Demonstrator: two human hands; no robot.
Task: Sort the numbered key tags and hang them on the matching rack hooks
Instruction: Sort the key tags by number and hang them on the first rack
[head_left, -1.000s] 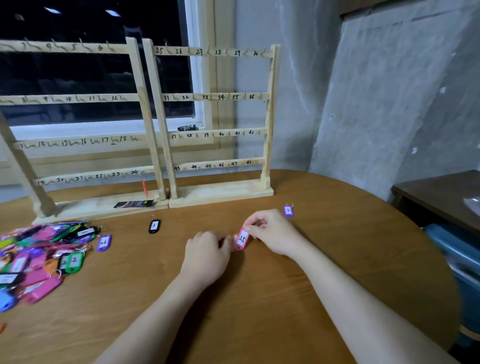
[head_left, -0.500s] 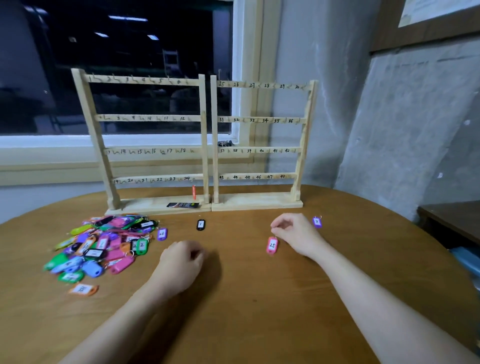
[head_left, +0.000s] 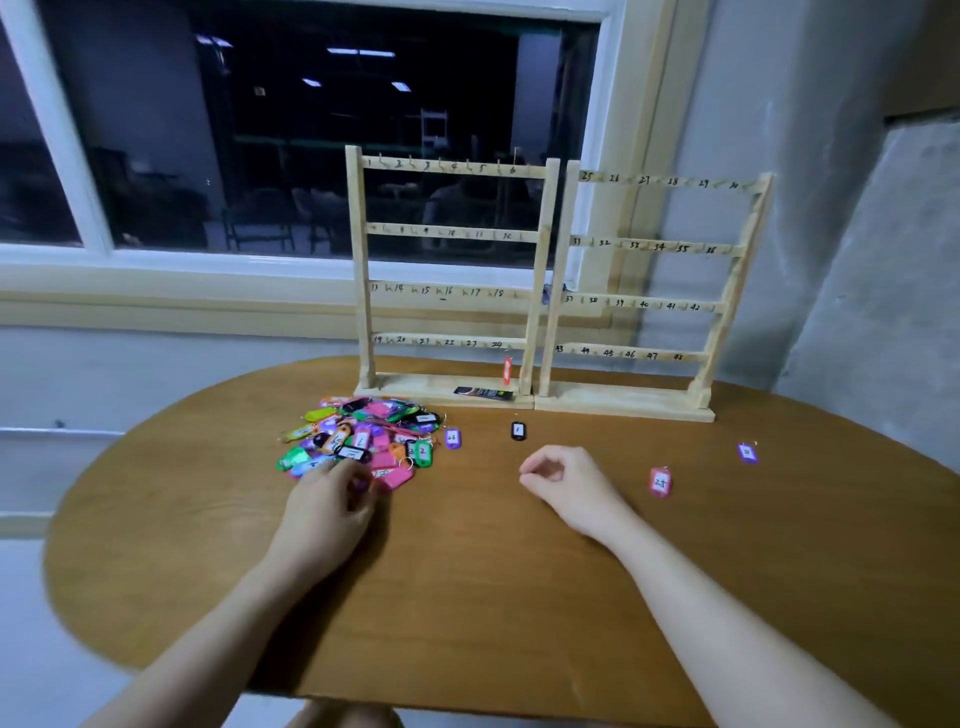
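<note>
left hand (head_left: 332, 506) moved onto tag pile (head_left: 363, 441), grip unclear; right hand (head_left: 563, 486) let go of pink tag (head_left: 660, 482), loosely curled, empty.

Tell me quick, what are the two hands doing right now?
Left hand: reaching into the pile of key tags; fingers blurred, grip cannot be told.
Right hand: loosely curled, holding nothing, over the table.

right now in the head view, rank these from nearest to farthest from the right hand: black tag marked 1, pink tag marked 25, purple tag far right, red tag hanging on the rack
1. black tag marked 1, just beyond the right hand, slightly left.
2. pink tag marked 25, on the table to its right.
3. red tag, hanging on the left rack, beyond the black tag.
4. purple tag, far right on the table.
</note>
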